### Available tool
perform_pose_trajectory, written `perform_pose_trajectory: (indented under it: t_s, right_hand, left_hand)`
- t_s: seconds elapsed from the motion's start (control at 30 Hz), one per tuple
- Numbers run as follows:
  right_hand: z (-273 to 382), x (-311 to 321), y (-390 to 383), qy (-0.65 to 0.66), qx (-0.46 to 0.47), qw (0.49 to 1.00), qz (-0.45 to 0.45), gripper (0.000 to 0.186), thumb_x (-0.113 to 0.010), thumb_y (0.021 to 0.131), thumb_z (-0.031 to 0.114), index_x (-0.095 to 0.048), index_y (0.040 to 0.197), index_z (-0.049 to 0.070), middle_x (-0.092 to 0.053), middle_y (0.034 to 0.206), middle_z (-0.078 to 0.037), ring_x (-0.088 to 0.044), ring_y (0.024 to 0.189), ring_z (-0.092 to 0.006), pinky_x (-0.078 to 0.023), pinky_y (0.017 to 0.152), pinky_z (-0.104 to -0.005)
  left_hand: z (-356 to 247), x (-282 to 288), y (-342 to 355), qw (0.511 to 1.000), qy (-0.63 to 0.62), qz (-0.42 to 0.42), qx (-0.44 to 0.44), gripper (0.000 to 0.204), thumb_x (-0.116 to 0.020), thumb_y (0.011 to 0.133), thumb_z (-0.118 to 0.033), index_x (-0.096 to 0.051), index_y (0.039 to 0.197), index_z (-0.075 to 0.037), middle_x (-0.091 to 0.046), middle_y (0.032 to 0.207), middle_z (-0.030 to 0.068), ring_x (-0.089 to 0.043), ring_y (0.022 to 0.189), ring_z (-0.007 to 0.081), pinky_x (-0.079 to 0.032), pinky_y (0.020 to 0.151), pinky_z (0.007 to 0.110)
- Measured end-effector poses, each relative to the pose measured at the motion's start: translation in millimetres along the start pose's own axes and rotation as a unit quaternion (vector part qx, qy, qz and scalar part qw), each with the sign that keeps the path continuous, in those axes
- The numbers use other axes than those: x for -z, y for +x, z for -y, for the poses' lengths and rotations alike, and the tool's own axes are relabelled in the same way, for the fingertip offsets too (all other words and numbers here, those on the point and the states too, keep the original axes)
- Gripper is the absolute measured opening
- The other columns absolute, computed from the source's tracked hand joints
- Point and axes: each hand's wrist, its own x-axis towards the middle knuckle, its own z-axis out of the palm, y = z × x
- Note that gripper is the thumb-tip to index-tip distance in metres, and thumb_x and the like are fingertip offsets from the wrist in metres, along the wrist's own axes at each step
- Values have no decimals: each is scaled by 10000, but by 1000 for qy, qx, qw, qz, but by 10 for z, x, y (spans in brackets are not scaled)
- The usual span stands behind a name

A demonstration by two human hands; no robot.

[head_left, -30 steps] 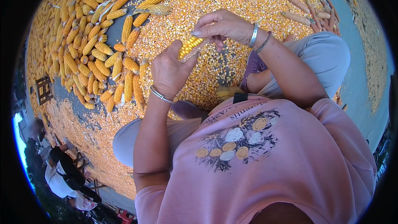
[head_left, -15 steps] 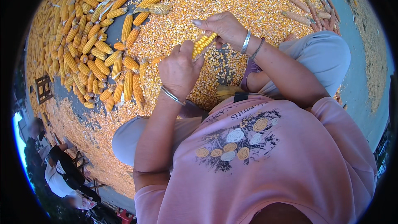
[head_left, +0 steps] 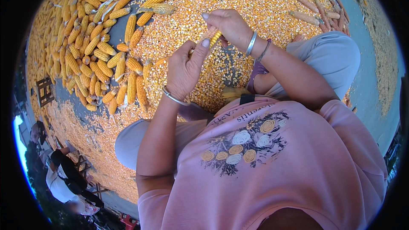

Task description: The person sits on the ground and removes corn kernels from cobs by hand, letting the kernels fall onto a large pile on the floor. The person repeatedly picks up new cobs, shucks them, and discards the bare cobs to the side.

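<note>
"Where is the corn ear (head_left: 216, 38)?"

"It is between the two hands, above the loose kernels (head_left: 183, 21). The left hand (head_left: 185, 69) is closed around its lower part. The right hand (head_left: 232, 27) is at the upper end with the thumb raised; its other fingers are partly hidden, so I cannot tell if they grip."

"What could go wrong?"

"I think the ear could twist out, if the right hand pushes hard while the left holds loosely. Some kernels could also jump sideways."

"And the place around?"

"Kernels lie spread over the ground (head_left: 366, 38). Whole ears (head_left: 85, 42) are heaped at left, bare cobs (head_left: 304, 18) at upper right. Farther, at lower left, is another person (head_left: 59, 187)."
</note>
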Motion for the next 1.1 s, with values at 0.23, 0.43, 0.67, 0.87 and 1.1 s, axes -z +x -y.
perform_pose_trajectory:
  t_s: [0.23,0.43,0.67,0.87,1.1]
  right_hand:
    - [40,-17,-67,-52,-25,997,43,294,-591,948,270,-631,822,8,-586,656,-44,-488,379,-96,-376,320,-236]
    - [-153,-23,-38,-99,82,992,12,194,-582,905,186,-645,859,8,-603,684,-45,-514,465,-104,-406,412,-277]
    - [-362,-74,84,-127,262,956,-20,201,-572,908,195,-657,933,14,-628,740,-44,-511,499,-100,-412,438,-277]
    - [96,51,-48,-32,59,996,50,213,-549,926,216,-650,977,35,-627,745,-30,-508,440,-74,-381,354,-217]
    - [96,7,-56,-108,113,986,63,226,-545,928,240,-656,969,48,-621,753,-24,-516,451,-79,-394,362,-222]
  left_hand:
    - [99,-48,21,995,-65,66,32,562,-548,967,-511,-642,830,26,-497,591,47,-471,604,126,-404,562,317]
    - [9,-51,-14,995,-72,68,7,559,-490,1006,-476,-637,802,23,-511,602,37,-462,595,124,-404,568,325]
    - [89,29,4,985,-150,43,77,480,-530,1000,-455,-619,757,-50,-497,629,-19,-408,542,77,-335,498,261]
    - [-20,86,17,930,-308,55,192,484,-504,993,-499,-624,818,-64,-545,622,24,-513,475,120,-352,394,272]
    - [-33,15,-26,985,-157,75,15,497,-551,980,-485,-659,863,-14,-552,698,-8,-490,682,65,-418,633,237]
